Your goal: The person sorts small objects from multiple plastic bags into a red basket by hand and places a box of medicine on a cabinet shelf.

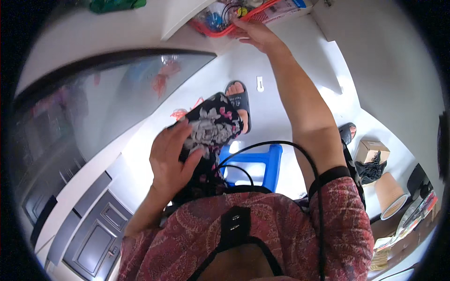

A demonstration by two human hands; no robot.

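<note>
A basket with an orange-red rim (222, 34) sits in a low recess in front of me, partly cut off by the top of the view. Inside it are clear plastic bags, a yellow round piece (242, 12), a blue piece (214, 20) and dark loops of thin cord. My right hand (258, 33) is stretched out to the basket, thumb over the rim and fingers below it. Over my floral trouser leg (210, 127) lies my left hand (170, 158), fingers spread, holding nothing.
A blue plastic stool (274, 165) stands beneath me. A black cable (281, 142) loops before my body. Dark glass (116, 87) borders the left. Rightward lie a cardboard box (372, 150) and a tipped perforated bin (390, 193). A small white piece (259, 84) lies on the floor.
</note>
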